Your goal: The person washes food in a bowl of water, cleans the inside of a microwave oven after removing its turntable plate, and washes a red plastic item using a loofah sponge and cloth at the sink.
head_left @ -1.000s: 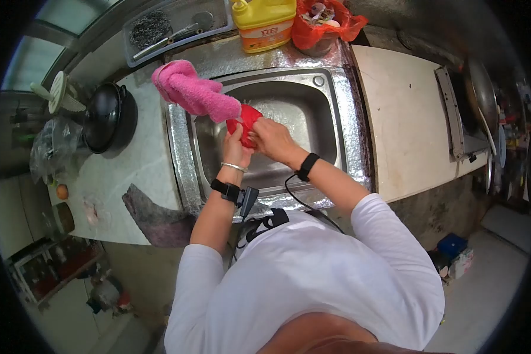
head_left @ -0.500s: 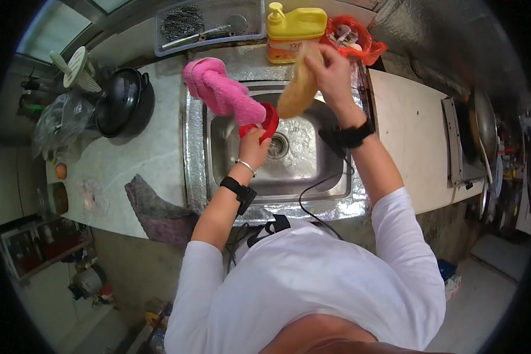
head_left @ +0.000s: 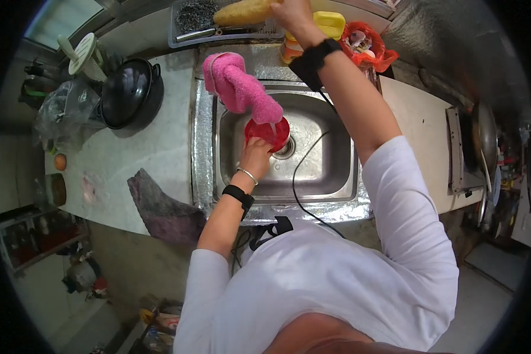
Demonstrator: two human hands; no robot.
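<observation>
My left hand (head_left: 256,158) grips a small red bowl (head_left: 282,133) by its near rim, over the steel sink (head_left: 318,165). Just above the bowl hangs the end of a pink towel-like cloth (head_left: 242,88), wrapped round what looks like the faucet. A thin clear stream seems to run from it into the bowl. Stretched far forward, my right hand (head_left: 292,13) is closed on one end of a long yellowish loofah (head_left: 242,13). The loofah lies across the top of a clear plastic tray (head_left: 189,39), beside dark steel wool (head_left: 196,16).
Right of the tray stands a yellow bottle (head_left: 329,25), partly behind my forearm, then a red plastic bag (head_left: 377,54). A black lidded pot (head_left: 130,97) and a grey cloth (head_left: 162,209) are on the left counter. A black cable (head_left: 296,177) crosses the sink.
My right hand has carried the loofah from above the sink forward and left to the tray. The red bowl now sits more level beneath the pink cloth's end.
</observation>
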